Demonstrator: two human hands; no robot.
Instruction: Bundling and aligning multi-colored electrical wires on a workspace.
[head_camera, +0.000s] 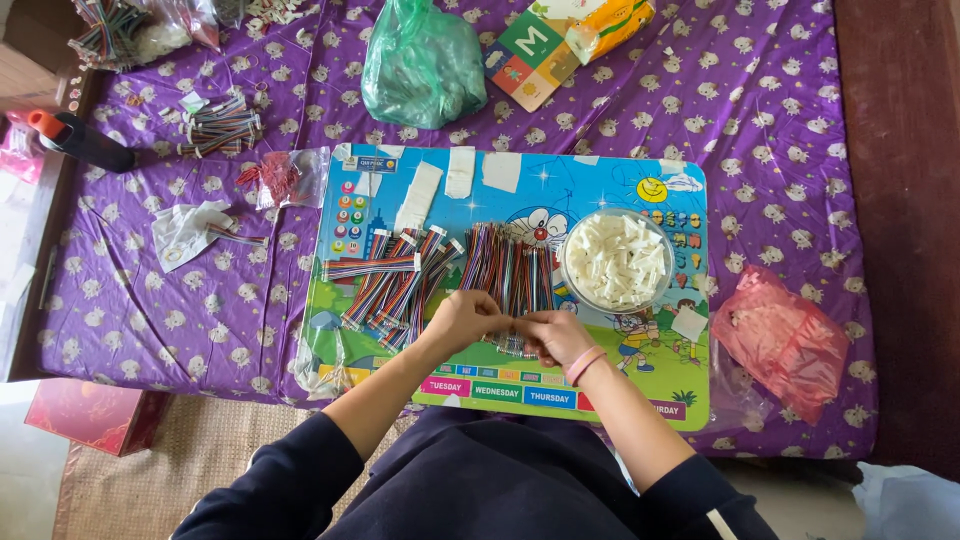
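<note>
Left hand (462, 318) and right hand (556, 336) meet over a colourful cartoon board (600, 175), both pinched on what appears to be one small wire piece (513, 326), beside fanned multicoloured wires (505, 268) and a clear bowl (575, 285) of white connectors within easy reach.

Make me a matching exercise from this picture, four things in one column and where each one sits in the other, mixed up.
Things:
1. clear bowl of white connectors
2. green plastic bag
3. red plastic bag
4. black bottle with orange cap

Places:
A. far left edge of the purple cloth
B. on the cartoon board, right part
C. top middle of the cloth
D. right of the board

Pairs: 1-B, 2-C, 3-D, 4-A
</note>
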